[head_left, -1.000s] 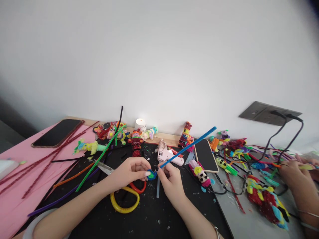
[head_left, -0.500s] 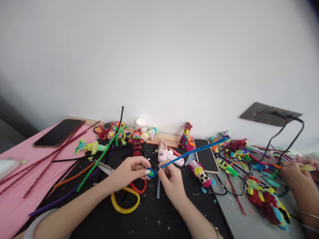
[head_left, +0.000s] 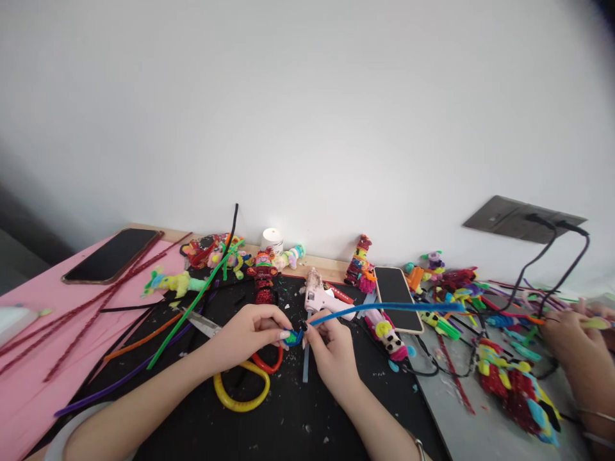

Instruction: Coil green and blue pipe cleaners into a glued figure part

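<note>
Between finger and thumb, my left hand (head_left: 262, 330) pinches a small green and blue coil of pipe cleaner (head_left: 291, 337). My right hand (head_left: 329, 342) is closed on the blue pipe cleaner (head_left: 384, 308) right beside that coil, and its long free end sticks out to the right. Scissors (head_left: 243, 392) with yellow and red handles lie partly under my left hand and forearm. Just behind my right hand rests a pale pink glue gun (head_left: 323, 296), a clear glue stick (head_left: 306, 363) showing beneath.
Pipe-cleaner figures (head_left: 264, 275) stand and lie along the wall. Loose pipe cleaners (head_left: 192, 310) and a phone (head_left: 113, 256) are at left; another phone (head_left: 398, 298) is at right. A co-worker's hands (head_left: 579, 339) work at far right, near cords plugged into a wall socket (head_left: 523, 218).
The free end of the blue pipe cleaner has swung downward and further right, now nearly level. Both my hands stay almost in place at the coil.
</note>
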